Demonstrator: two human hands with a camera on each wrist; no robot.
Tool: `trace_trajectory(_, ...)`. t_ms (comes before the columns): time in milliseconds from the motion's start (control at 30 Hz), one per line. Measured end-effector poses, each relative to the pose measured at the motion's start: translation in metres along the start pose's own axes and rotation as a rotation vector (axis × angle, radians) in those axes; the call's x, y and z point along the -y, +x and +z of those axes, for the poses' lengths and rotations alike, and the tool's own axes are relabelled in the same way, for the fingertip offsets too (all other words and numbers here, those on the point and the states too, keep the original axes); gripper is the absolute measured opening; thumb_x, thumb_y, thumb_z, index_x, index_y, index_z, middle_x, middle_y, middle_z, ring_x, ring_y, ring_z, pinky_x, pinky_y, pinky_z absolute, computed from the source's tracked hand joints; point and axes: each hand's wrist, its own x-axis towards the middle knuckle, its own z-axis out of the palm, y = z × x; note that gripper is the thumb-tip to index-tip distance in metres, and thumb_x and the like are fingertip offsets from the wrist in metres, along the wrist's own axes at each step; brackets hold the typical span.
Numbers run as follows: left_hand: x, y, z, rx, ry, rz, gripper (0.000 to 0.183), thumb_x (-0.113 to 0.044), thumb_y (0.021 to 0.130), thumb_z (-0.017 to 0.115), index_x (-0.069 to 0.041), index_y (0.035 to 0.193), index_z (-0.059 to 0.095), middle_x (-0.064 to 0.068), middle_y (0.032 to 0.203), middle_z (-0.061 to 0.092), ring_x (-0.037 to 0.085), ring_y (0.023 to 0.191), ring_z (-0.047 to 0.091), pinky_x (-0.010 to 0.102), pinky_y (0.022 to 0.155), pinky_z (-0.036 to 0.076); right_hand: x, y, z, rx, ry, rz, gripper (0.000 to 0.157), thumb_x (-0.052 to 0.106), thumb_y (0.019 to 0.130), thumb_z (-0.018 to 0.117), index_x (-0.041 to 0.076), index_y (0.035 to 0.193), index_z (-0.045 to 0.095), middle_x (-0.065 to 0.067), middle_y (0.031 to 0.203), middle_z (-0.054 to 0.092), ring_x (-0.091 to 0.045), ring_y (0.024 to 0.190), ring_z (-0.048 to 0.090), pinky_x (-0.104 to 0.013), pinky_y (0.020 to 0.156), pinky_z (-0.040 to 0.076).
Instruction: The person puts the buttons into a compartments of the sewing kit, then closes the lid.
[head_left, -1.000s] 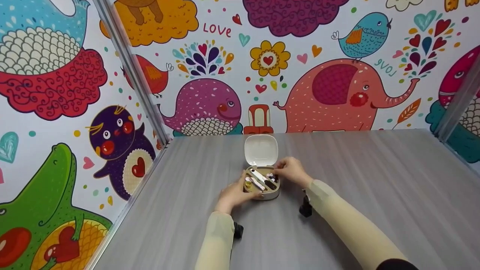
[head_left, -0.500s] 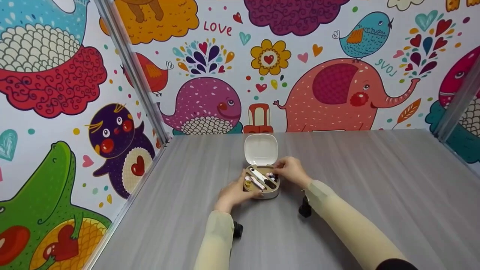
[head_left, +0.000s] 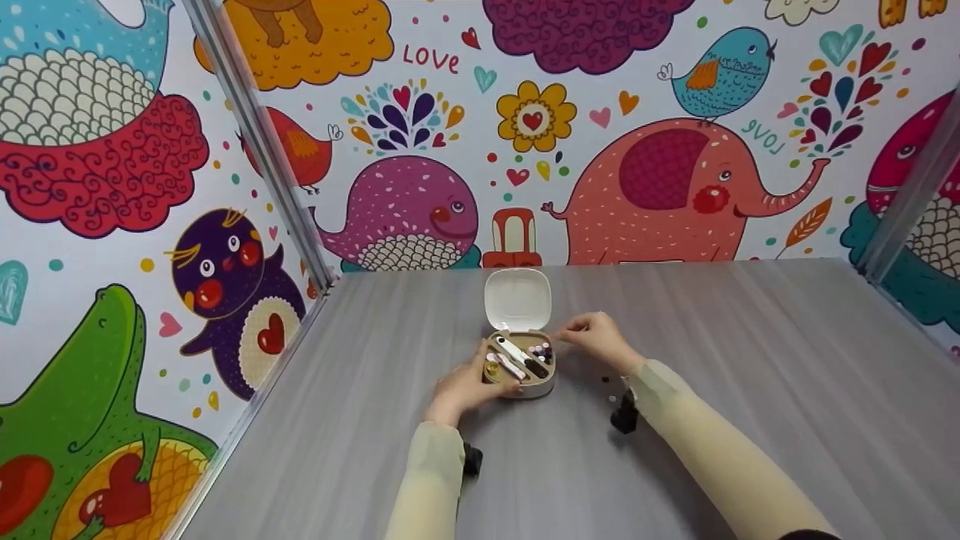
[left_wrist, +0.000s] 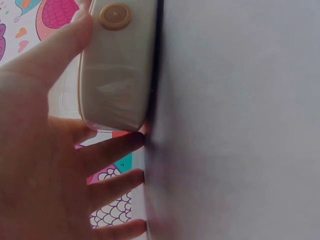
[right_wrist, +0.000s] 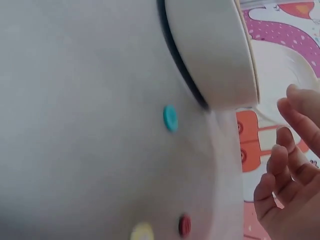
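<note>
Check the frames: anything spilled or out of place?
Yes: loose turquoise button, dark red button and blurred pale yellow button on the tabletop, beside the open sewing kit. Odd because they lie outside its compartments; can't tell if spilled.

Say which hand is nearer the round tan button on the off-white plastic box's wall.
Left. Left hand holds the box beside the button; right hand is by the box's far right corner.

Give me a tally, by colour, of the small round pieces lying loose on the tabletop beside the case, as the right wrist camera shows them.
Turquoise flat round piece: 1
Dark red round piece: 1
Pale yellow round piece, cut off by the picture's edge: 1
Total: 3, all outside the off-white rounded case
</note>
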Motion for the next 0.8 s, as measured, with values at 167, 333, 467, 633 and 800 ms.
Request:
trace_trajectory(167, 0.0, 0.0, 0.0, -0.002, 0.005, 0.0, 0.106, -0.067, 0.077, 0.067, -0.015, 0.156, 0.019, 0.024, 0.143, 0.045, 0.041, 0.124, 0.048, 0.056, 0.099, 0.038, -0.011, -0.009, -0.016, 0.022, 0.016, -0.015, 0.016, 0.011, 0.086, 0.071, -0.004, 0.087, 0.075, -0.007, 0.08, 0.07, -0.009, 0.066, 0.051, -0.023, 0.058, 0.042)
trace_trajectory(333, 0.001, 0.001, 0.002, 0.001, -0.007, -0.008, 0.106, -0.068, 0.077, 0.067, -0.016, 0.156, 0.019, 0.023, 0.145, 0.043, 0.041, 0.126, 0.047, 0.056, 0.101, 0.037, -0.027, -0.022, -0.034, 0.098, 0.045, 0.015, 0.02, 0.01, 0.089, 0.069, -0.009, 0.095, 0.072, -0.013, 0.084, 0.07, -0.012, 0.066, 0.053, -0.023, 0.058, 0.044)
trace_trajectory(467, 0.001, 0.0, 0.002, -0.002, -0.015, -0.005, 0.106, -0.067, 0.076, 0.067, -0.016, 0.156, 0.02, 0.024, 0.144, 0.043, 0.042, 0.126, 0.046, 0.057, 0.101, 0.036, -0.042, -0.032, -0.046, 0.16, 0.058, 0.048, 0.024, 0.012, 0.09, 0.068, -0.008, 0.102, 0.072, -0.015, 0.089, 0.07, -0.014, 0.069, 0.056, -0.024, 0.06, 0.048)
trace_trajectory(633, 0.002, -0.001, 0.002, -0.005, -0.032, 0.011, 0.106, -0.065, 0.077, 0.068, -0.015, 0.156, 0.019, 0.024, 0.145, 0.043, 0.043, 0.126, 0.046, 0.058, 0.101, 0.036, -0.053, -0.042, -0.056, 0.2, 0.037, 0.04, 0.025, 0.012, 0.087, 0.072, -0.006, 0.104, 0.073, -0.013, 0.095, 0.072, -0.011, 0.074, 0.059, -0.023, 0.062, 0.049)
trace_trajectory(800, 0.002, 0.0, 0.002, 0.002, -0.039, 0.019, 0.107, -0.064, 0.077, 0.068, -0.013, 0.156, 0.018, 0.023, 0.147, 0.04, 0.042, 0.128, 0.044, 0.057, 0.102, 0.035, -0.056, -0.047, -0.06, 0.274, 0.035, 0.023, 0.026, 0.011, 0.085, 0.074, -0.003, 0.106, 0.073, -0.014, 0.103, 0.072, -0.009, 0.085, 0.061, -0.021, 0.07, 0.049)
